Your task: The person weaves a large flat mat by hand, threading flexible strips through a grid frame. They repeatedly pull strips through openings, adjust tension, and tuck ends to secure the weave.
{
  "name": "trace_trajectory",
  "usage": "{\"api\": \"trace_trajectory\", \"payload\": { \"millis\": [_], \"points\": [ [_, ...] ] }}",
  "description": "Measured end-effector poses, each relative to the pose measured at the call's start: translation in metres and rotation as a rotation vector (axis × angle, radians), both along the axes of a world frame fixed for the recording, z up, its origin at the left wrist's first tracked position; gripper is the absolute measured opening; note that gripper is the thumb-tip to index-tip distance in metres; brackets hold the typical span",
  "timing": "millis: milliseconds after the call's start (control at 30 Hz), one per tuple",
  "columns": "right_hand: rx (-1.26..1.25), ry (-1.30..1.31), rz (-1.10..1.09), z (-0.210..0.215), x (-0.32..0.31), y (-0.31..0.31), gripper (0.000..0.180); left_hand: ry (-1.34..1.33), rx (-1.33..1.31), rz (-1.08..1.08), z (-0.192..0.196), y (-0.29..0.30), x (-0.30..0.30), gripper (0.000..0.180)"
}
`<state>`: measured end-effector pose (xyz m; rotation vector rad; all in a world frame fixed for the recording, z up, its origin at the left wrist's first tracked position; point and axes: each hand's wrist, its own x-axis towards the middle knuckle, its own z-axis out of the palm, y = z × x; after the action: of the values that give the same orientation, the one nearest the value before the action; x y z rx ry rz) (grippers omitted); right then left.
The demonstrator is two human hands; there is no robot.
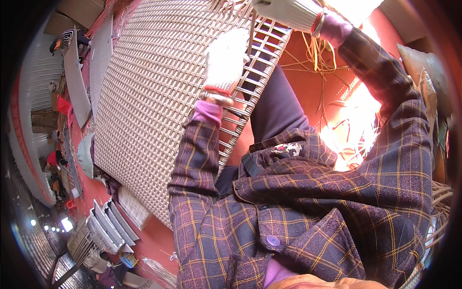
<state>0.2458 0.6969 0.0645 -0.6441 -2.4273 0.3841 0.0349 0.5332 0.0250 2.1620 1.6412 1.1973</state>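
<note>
A large woven panel (149, 91) of light brown strands spreads in front of me, with an open-grid edge (234, 132) of bare crossbars on its right side. My left hand (225, 61), in a white knitted glove, lies on the weave beside that edge. Its fingers look stretched out flat, though bright light washes out their detail. A thin brown strand (252, 30) runs past its fingertips. Farther off, my right hand (288, 13), also gloved in white, reaches over the panel's far right corner. The picture's upper edge cuts off its fingertips, so its grip is hidden.
Loose strands (320, 53) lie on the red floor (298, 72) right of the panel, with a sunlit tangle farther down. My leg (279, 103) is beneath the open edge. Stacked grey panels (109, 226) stand at lower left. Other people (72, 41) are at the far left.
</note>
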Motion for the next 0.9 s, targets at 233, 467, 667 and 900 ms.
{"api": "trace_trajectory", "payload": {
  "millis": [233, 467, 667, 900],
  "points": [
    [-0.724, -0.224, -0.028, -0.011, -0.002, -0.036, 0.027, 0.121, -0.111, -0.01, -0.003, 0.004, -0.009, 0.015],
    [-0.995, -0.463, 0.087, -0.029, -0.01, -0.02, 0.017, -0.104, -0.134, 0.158, -0.006, -0.006, 0.001, 0.025],
    [-1.147, -0.513, 0.165, -0.031, -0.016, -0.002, 0.013, 0.028, -0.111, 0.144, -0.009, 0.0, 0.007, 0.025],
    [-1.247, -0.53, 0.176, -0.029, -0.013, 0.001, 0.013, 0.296, -0.062, 0.085, -0.021, 0.028, 0.005, 0.025]
  ]
}}
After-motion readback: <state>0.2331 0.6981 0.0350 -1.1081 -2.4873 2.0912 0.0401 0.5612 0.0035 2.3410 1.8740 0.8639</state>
